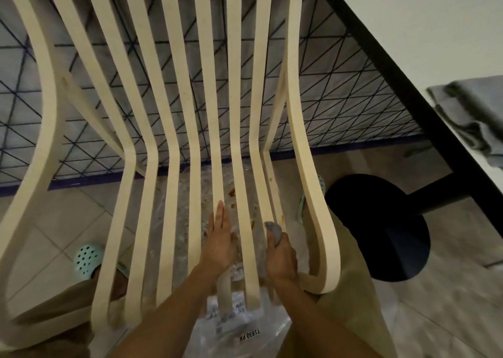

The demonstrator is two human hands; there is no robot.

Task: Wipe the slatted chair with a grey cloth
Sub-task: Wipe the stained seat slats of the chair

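Head view, looking down through the cream slatted chair (pixel 238 85), whose long slats run from the backrest at the top of the frame down to the seat's front edge near the person.

The left hand (pixel 220 238) lies flat on a slat at the middle of the chair's seat, fingers straight and pointing toward the backrest, holding nothing. The right hand (pixel 281 258) is just beside it, toward the chair's right side, curled round the grey cloth (pixel 273 231). A bunched end of the cloth sticks out above the fist and presses against a slat next to the wide outer one.

Orange-brown spots (pixel 232 193) show among the slats just beyond both hands.

Under the chair, a clear plastic sheet (pixel 245 336) with a printed label lies on the tiled floor (pixel 57 221). A mint perforated shoe (pixel 87 258) stands below the chair's left side, with tan trousers (pixel 351 248) along the right.

Behind the chair is a black wire panel (pixel 326 91) of triangles. To the chair's right stands a white counter (pixel 408 17) with a black edge and a round black base (pixel 381 229); a folded cloth (pixel 473 118), also grey, rests on it, well apart from the hands.
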